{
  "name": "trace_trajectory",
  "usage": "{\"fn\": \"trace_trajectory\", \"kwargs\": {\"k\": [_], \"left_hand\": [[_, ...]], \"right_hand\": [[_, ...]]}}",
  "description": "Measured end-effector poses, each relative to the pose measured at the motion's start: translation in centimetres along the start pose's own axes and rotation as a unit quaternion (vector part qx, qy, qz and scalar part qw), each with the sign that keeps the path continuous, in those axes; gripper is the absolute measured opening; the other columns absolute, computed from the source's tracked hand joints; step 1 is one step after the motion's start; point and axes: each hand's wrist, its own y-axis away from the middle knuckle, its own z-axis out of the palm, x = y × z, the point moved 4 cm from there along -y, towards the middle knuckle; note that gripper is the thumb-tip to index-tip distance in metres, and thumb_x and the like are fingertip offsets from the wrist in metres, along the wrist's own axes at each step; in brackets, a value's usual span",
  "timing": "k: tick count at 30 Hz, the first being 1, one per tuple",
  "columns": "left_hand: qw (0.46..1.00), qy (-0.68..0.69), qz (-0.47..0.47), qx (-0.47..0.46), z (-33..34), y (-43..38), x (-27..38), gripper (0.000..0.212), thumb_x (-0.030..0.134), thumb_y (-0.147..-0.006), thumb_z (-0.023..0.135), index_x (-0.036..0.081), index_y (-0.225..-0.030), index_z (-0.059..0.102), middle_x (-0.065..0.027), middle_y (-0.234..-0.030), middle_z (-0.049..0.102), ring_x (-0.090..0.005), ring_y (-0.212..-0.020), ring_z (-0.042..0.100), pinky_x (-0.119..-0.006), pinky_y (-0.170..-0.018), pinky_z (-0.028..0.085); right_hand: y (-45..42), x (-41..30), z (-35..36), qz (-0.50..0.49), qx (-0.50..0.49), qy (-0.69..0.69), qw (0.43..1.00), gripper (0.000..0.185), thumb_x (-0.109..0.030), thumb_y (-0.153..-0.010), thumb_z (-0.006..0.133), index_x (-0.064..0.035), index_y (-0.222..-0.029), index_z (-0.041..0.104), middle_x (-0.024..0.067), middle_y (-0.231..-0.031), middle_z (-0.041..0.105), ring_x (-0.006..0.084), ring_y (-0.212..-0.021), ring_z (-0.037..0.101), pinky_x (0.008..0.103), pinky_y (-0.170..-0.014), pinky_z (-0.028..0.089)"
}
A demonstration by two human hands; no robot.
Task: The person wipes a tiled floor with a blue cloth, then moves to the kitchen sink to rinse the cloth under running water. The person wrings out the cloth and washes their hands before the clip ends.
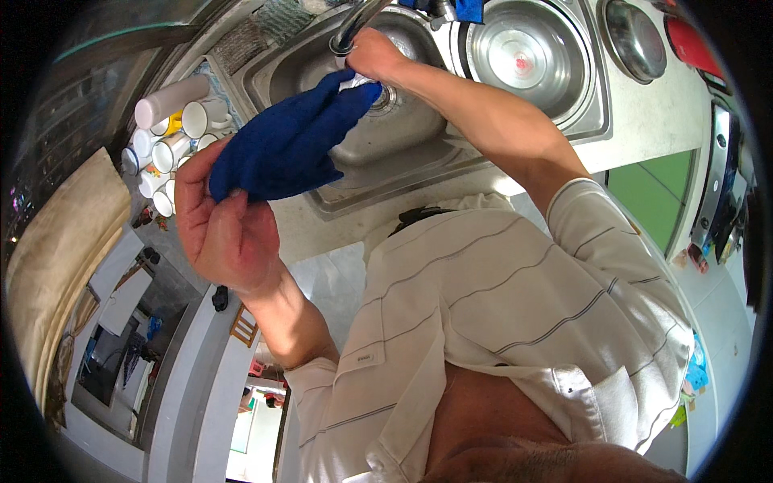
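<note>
A dark blue cloth (284, 145) stretches over the near left part of a stainless steel sink basin (398, 136). My left hand (232, 229) pinches its near end between thumb and fingers, left of the basin's rim. Under the metal faucet spout (353, 33), my right hand (374, 54) is curled at the cloth's far end. A white patch shows between that hand and the blue fabric; whether it is water or material I cannot tell. The right fingers are mostly hidden, so their grip is unclear. Below the cloth's far end, the drain (381, 99) is partly visible.
A steel bowl (525, 60) fills the right basin; a metal pan (634, 42) stands on the counter beyond. Several enamel mugs (172, 151) and a pink cylindrical container (172, 101) are stacked at left. A textured grey mat (284, 21) lies behind the sink.
</note>
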Motion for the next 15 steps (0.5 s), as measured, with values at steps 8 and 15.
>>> {"fn": "trace_trajectory", "kwargs": {"k": [8, 15], "left_hand": [[0.998, 0.026, -0.003, -0.051, -0.6, -0.3, 0.5, 0.052, -0.001, -0.074, 0.047, -0.013, -0.125, 0.051, -0.0301, -0.119, 0.062, -0.0375, -0.115, 0.063, -0.048, -0.108, 0.045], [1.000, 0.001, -0.009, -0.015, 0.3, 0.1, 0.3, 0.052, 0.000, -0.071, 0.043, -0.018, -0.119, 0.054, -0.0288, -0.113, 0.064, -0.0322, -0.107, 0.065, -0.041, -0.102, 0.048]], "right_hand": [[-4.4, 1.9, 4.6, -0.135, 0.004, -0.116, 0.984, 0.022, -0.017, -0.095, 0.053, -0.0058, -0.104, 0.070, 0.0067, -0.079, 0.063, 0.0167, -0.074, 0.060, 0.0306, -0.066, 0.052], [-2.7, 1.1, 3.3, -0.107, 0.010, -0.065, 0.992, 0.027, -0.013, -0.097, 0.047, -0.0027, -0.114, 0.066, 0.0095, -0.087, 0.069, 0.0173, -0.085, 0.067, 0.0308, -0.077, 0.055]]}}
